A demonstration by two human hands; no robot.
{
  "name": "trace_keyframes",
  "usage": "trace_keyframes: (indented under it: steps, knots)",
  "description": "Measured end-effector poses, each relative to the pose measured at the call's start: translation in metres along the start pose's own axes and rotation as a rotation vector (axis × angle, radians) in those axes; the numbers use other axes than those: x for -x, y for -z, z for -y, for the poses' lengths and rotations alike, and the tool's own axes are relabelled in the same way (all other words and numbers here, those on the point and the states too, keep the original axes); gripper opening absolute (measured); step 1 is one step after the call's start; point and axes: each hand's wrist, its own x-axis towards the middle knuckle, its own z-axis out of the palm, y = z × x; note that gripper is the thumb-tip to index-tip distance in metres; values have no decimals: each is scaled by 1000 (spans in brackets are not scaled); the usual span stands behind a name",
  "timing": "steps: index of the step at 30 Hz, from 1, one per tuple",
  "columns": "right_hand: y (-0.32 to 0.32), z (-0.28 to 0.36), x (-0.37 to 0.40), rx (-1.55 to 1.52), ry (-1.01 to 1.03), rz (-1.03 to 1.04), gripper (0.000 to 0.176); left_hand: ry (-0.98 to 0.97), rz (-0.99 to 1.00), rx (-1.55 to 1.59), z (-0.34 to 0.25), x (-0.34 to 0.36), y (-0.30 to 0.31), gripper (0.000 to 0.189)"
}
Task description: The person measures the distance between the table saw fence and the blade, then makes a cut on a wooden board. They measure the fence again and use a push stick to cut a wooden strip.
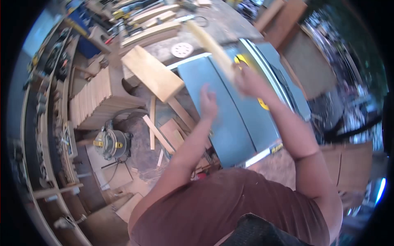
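Observation:
A pale wooden strip (215, 49) slants up and away from my right hand (248, 81), whose fingers are wrapped round its near end. This hand is over the grey-blue top of a table saw (236, 127), beside the fence rail (266, 61). Bright yellow parts (263, 104) show on either side of the hand, partly covered by it. My left hand (208, 101), somewhat blurred, hovers over the left part of the saw top with fingers loosely apart and nothing in them.
A thick pale board (152, 74) lies off the saw's left edge. Behind it, a workbench (230, 20) carries wood lengths and a round perforated disc (182, 50). Stacked planks (92, 98), a shop vacuum (113, 142) and loose offcuts (158, 133) are to the left, beside long shelves (45, 135).

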Motion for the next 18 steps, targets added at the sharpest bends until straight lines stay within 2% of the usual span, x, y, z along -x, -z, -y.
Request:
trace_keyframes:
  steps: [1,2,4,6,7,9,12,14,16,18]
  knots:
    - [-43,-27,58,-22,250,-225,42,52,-23,180,4,7,3,62]
    - [-53,-15,114,-64,81,-96,42,128,-18,312,-6,18,11,68]
    - [-78,-14,190,-63,-77,31,41,246,-15,546,-37,47,14,73]
    - [-107,-29,239,-55,-75,5,41,436,52,396,-47,84,12,81]
    - [-114,-32,260,-35,-31,6,41,452,78,382,-49,105,11,81]
    - [-118,-36,292,-43,-65,14,41,324,108,28,-55,136,2,91]
    - [-126,-51,326,-58,-62,-12,41,312,257,-107,-64,153,-2,97]
    - [-124,-61,339,-92,-49,-122,41,322,272,-8,-56,159,-10,94]
    - [-121,-76,351,-142,-38,-137,39,294,357,-353,-66,161,-18,89]
    - [-119,-92,368,-231,4,-174,41,213,325,-606,-101,172,-29,79]
